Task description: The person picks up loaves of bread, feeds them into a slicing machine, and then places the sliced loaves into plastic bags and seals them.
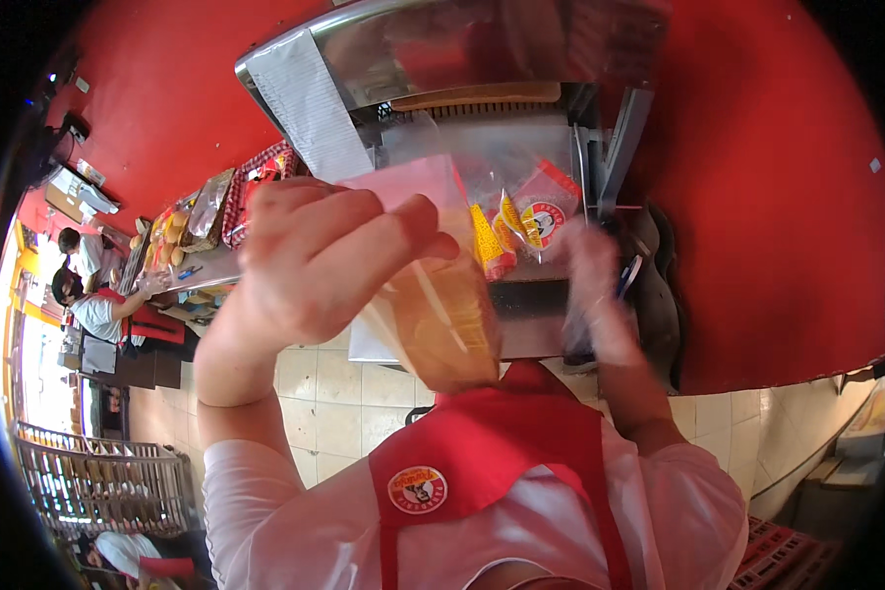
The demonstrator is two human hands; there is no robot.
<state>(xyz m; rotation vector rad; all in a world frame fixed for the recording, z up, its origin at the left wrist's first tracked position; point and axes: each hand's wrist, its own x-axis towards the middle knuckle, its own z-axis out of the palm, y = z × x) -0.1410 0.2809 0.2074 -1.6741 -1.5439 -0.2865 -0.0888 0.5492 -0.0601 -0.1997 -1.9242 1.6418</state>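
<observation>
My left hand (334, 251) is raised close to the camera, its fingers pinched on the top of a clear plastic bag. Inside the hanging bag is golden-brown bread (447, 320), apparently a sliced loaf. Smeared by motion, my right hand (592, 265) is at the right side of the steel machine, and a clear plastic glove seems to cover it. Its fingers cannot be made out. Between my hands, printed red and yellow plastic bags (549, 202) lie on the machine's metal tray.
A steel machine (462, 59), resembling a bread slicer, stands ahead against red walls. White paper (310, 103) hangs on its left. Bread rolls (172, 231) and baskets line the left counter, where a co-worker (98, 310) stands. A slatted wooden rack (103, 477) is lower left.
</observation>
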